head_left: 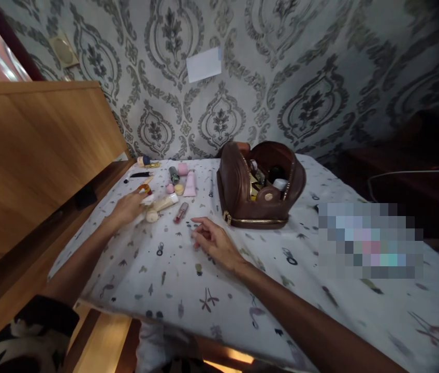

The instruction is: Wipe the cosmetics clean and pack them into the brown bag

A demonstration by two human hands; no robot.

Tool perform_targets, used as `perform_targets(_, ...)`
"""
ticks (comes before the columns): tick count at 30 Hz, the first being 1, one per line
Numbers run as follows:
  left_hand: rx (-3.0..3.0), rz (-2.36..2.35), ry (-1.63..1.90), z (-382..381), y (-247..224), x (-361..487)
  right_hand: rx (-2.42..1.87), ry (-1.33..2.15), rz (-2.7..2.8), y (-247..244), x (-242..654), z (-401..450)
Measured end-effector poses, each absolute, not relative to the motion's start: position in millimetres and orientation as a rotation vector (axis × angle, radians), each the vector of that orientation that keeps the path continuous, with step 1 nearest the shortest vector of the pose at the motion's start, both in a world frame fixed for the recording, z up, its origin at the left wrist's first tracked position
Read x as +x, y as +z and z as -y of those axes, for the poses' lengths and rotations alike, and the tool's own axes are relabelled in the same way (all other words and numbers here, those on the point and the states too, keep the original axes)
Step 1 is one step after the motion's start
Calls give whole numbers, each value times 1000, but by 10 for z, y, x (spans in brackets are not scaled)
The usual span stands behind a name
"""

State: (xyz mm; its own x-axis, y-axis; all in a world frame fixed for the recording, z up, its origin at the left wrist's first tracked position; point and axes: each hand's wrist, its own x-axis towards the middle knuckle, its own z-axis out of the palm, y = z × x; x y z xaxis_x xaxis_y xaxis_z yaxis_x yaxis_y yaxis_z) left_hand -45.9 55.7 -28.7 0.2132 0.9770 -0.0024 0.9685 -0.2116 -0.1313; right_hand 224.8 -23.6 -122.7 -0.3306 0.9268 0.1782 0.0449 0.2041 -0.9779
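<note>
My left hand (127, 208) is at the left of the cloth-covered table, its fingers closed on a small amber round container (145, 189). Close by lie a cream tube (165, 202) with a pale lid and a round beige item (151, 215). My right hand (216, 244) hovers over the cloth with loosely bent fingers apart, holding nothing. Just beyond its fingertips is a pinkish lip gloss tube (181, 213). Farther back are a pink tube (190, 184), a dark green bottle (173, 175), a pink jar (183, 169), and small pink (170, 188) and yellow (178, 189) pots.
A brown cosmetic bag (238, 186) stands unzipped at the back, with several items inside. Dark slim items (142, 175) and a dark-capped bottle (143, 161) lie at the far left. A wooden panel (44, 145) borders the left side. A pixelated patch covers something on the right.
</note>
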Motion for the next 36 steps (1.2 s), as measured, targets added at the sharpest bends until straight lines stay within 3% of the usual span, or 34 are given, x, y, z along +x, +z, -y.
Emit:
perform_targets(6, -2431, 1905, 330, -619, -447, -625, -945, 1253, 1599, -1195, 2250, 245)
perform_targets(13, -2366, 1888, 216, -627, -245, -625, -966, 1263, 1625, -1189, 2245, 242)
perform_targets(16, -2409, 1979, -147, -556, -87, -599, -960, 1269, 1614, -1187, 2249, 251)
perform_targets(21, -2895, 2291, -1276, -303, -188, -149, -938, 1273, 1551, -1166, 2251, 289)
perform_targets(23, -3051, 2324, -1576, -205, -314, 109, -861, 1351, 1501, -1159, 2241, 296)
perform_targets(27, -3227, 2377, -1645, -135, -487, 476, -720, 1542, 1383, -1163, 2227, 268)
perform_targets(32, -2790, 2304, -2308, -241, -567, 581, -761, 1530, 1265, -1184, 2239, 212)
perform_targets(36, -2717, 2224, -2279, -249, -751, 574, -799, 1542, 1292, -1181, 2241, 215)
